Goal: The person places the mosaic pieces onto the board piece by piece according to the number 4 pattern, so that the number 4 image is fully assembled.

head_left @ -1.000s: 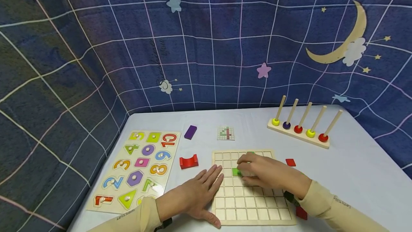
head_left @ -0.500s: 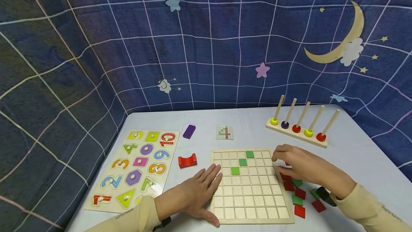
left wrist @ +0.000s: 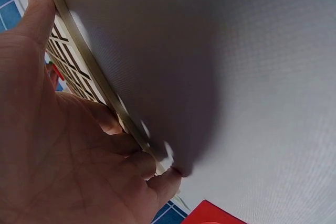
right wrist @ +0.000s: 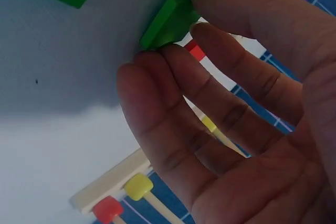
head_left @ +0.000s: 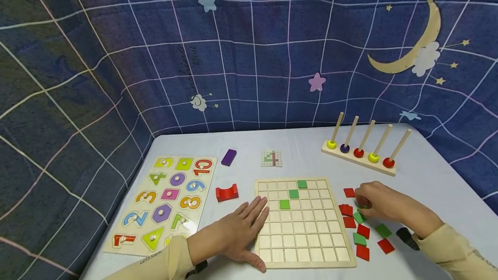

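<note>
The right hand [head_left: 379, 204] has its grip narrowed on a green tile [right wrist: 169, 20] in the loose pile of red and green tiles [head_left: 362, 228] on the worktop [head_left: 428, 185]; the wrist view shows the fingertips [right wrist: 152, 61] touching the tile's edge, the fingers gently bent toward it, but whether it is lifted or still lying flat I cannot tell. That pile lies at 3 o'clock of the wooden grid board [head_left: 303, 224], just beside its right edge. The left hand [head_left: 233, 237] lies flat with fingers spread and straight, holding nothing, pressing on the board's left edge at 9 o'clock, thumb along the rim. On the board three green tiles [head_left: 293, 194] sit in a diagonal running from 12 o'clock down toward the left; every other cell is bare, so by my judgement the filling is only begun and most of it is left. Beyond the board at 12 o'clock lies a small pattern card [head_left: 271, 158]. At 10 o'clock are a red arch block [head_left: 227, 192] and a purple block [head_left: 228, 157], further left a number puzzle board [head_left: 167, 202], and at 1 o'clock a peg rack with coloured rings [head_left: 359, 152].
</note>
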A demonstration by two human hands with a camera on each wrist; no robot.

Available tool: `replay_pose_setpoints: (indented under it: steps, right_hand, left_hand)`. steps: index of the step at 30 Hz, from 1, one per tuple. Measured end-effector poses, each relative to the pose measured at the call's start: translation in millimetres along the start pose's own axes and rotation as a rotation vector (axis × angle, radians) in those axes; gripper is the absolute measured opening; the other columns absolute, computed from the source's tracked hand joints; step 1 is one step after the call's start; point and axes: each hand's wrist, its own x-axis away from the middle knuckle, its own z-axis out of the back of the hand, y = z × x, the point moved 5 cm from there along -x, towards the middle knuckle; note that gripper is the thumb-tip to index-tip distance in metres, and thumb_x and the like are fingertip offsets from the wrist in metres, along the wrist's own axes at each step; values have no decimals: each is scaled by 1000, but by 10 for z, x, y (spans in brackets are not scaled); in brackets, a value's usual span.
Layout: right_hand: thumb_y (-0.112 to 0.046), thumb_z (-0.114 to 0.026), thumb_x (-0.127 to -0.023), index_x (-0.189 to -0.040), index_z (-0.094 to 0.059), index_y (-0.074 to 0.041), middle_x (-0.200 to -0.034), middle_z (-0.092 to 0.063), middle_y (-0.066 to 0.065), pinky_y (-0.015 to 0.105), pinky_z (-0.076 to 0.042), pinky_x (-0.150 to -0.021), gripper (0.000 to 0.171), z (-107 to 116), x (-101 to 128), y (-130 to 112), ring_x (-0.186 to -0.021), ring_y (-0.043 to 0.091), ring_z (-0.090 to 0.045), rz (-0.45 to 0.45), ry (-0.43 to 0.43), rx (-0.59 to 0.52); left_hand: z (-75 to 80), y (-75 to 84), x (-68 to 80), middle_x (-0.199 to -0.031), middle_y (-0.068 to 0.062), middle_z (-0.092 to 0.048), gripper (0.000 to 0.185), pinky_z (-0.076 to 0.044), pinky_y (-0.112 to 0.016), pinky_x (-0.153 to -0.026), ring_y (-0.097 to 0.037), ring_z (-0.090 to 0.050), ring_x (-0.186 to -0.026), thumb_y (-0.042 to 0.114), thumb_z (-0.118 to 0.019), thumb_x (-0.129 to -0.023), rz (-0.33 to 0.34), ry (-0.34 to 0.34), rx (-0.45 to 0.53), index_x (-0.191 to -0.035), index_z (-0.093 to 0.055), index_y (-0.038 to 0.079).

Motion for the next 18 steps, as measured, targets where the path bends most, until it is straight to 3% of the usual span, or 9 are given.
replay_pose_setpoints:
  steps: [10, 18]
  right_hand:
    - [-10, -87, -82, -92, -71, -16, -82, -55, -6, 20, -48, -64, 21, 39, 19, -72, -74, 5, -49, 57, 22, 4]
    - [-8, -82, -85, -88, -65, -19, -83, -50, -6, 20, -40, -63, 21, 48, -86, -424, -74, 2, -42, 261, 101, 23]
  left_hand:
    - [11, -2, -2, -182, -15, -12, 130, -28, -42, -136, -29, -14, -170, 97, -52, -81, -2, -6, 1, -172, -21, 9]
    - [7, -4, -6, -182, -15, -11, 131, -27, -43, -136, -29, -14, -170, 96, -53, -81, -2, -7, 12, -172, -20, 9]
